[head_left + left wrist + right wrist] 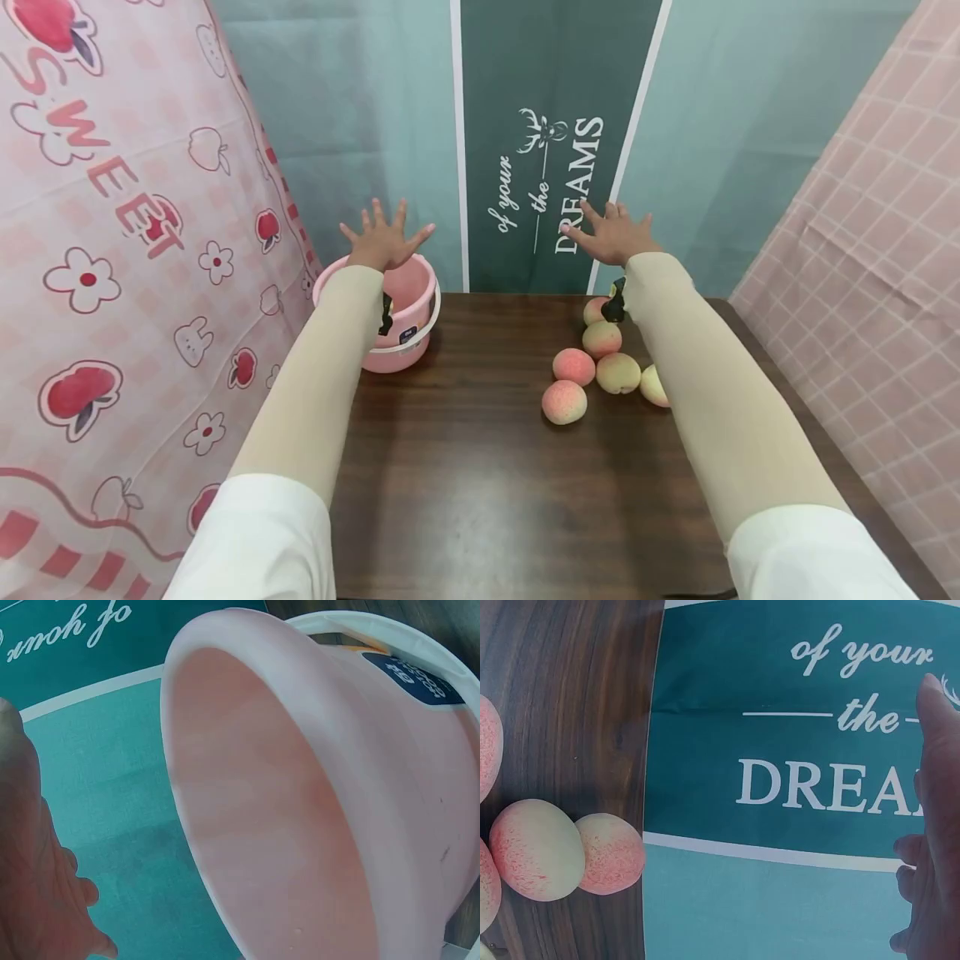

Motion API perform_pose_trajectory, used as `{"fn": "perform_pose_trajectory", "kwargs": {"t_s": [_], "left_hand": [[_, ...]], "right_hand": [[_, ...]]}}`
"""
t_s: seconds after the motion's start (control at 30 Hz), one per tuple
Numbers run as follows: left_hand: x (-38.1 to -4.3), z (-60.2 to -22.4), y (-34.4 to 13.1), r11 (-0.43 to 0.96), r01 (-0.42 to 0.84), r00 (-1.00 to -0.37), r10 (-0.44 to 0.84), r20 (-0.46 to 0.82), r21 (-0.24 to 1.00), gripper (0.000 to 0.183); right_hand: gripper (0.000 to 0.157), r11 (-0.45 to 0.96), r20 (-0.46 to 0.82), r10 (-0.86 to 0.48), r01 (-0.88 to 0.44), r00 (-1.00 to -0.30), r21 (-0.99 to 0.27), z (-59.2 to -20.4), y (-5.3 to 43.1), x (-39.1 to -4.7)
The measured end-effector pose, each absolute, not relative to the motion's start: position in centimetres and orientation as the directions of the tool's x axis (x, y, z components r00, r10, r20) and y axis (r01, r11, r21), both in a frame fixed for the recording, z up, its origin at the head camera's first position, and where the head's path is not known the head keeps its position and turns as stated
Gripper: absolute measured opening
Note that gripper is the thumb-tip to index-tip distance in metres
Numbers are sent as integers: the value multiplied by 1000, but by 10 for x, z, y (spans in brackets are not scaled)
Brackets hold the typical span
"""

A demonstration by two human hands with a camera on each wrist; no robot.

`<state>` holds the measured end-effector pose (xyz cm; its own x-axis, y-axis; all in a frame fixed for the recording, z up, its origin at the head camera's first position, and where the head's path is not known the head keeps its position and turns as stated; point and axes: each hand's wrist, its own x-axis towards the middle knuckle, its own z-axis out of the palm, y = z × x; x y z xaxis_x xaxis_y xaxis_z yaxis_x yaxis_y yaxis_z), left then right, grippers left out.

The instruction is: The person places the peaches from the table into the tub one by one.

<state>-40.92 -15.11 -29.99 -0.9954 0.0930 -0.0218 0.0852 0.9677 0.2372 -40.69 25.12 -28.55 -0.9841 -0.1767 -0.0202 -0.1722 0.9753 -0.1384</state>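
Observation:
My left hand is spread with straight fingers above the pink bucket, holding nothing. In the left wrist view the bucket shows its bare inner wall, and part of the left hand lies at the left edge. My right hand is also spread and holds nothing, beyond the far end of the peaches. Several peaches lie grouped on the right of the table; the right forearm partly covers one peach. In the right wrist view two peaches sit near the table edge, away from the right hand.
A dark wooden table carries the bucket and peaches. The bucket's white handle hangs down its near side. A green cloth with lettering hangs behind, and pink cloths flank the table on both sides.

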Motion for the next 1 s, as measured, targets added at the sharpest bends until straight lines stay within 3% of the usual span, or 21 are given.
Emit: {"fn": "perform_pose_trajectory", "kwargs": {"t_s": [0.57, 1.0], "left_hand": [[-396, -298, -161, 920, 157, -987, 150, 48, 359, 94], [-363, -318, -185, 884, 212, -976, 174, 127, 417, 91]], "right_hand": [[92, 949, 77, -227, -238, -971, -206, -302, 291, -367], [86, 931, 178, -308, -335, -935, -146, -331, 309, -322]]}}
